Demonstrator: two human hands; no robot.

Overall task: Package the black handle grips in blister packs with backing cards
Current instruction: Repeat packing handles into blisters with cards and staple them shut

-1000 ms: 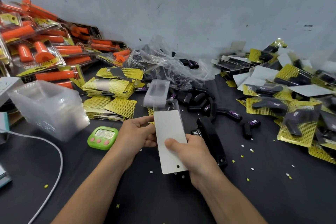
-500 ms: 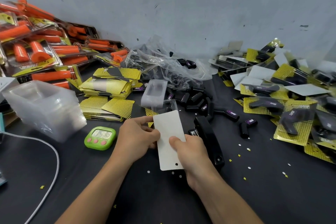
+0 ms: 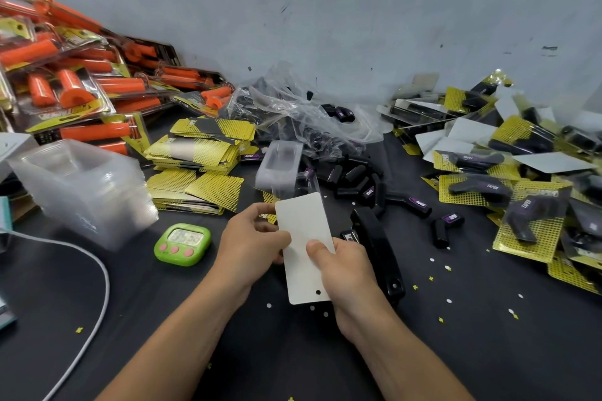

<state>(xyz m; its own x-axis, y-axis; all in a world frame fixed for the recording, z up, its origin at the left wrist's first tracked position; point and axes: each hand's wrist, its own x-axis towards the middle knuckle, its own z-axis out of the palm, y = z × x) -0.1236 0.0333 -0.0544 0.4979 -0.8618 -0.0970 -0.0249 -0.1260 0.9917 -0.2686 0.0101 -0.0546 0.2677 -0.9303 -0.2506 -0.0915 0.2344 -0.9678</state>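
Note:
I hold a backing card (image 3: 303,238) white side up over the black table, its punched hole toward me. My left hand (image 3: 250,238) pinches its left edge. My right hand (image 3: 345,270) grips the right edge with the thumb on top. A clear blister shell (image 3: 308,184) sticks out past the card's far end; what lies under the card is hidden. An empty clear blister (image 3: 279,164) stands just beyond. Loose black handle grips (image 3: 355,177) lie in a heap behind it. Yellow backing cards (image 3: 202,150) are stacked to the left.
A black stapler (image 3: 379,247) lies right of my right hand. A green timer (image 3: 182,242) sits left of my left hand. Nested clear trays (image 3: 84,185) stand at left, a white cable (image 3: 94,273) curves near them. Finished packs (image 3: 527,218) pile at right, orange grip packs (image 3: 81,88) at back left.
The card and both hands have shifted slightly down and toward me; less of the blister shows beyond the card's far end. The grip of both hands is unchanged.

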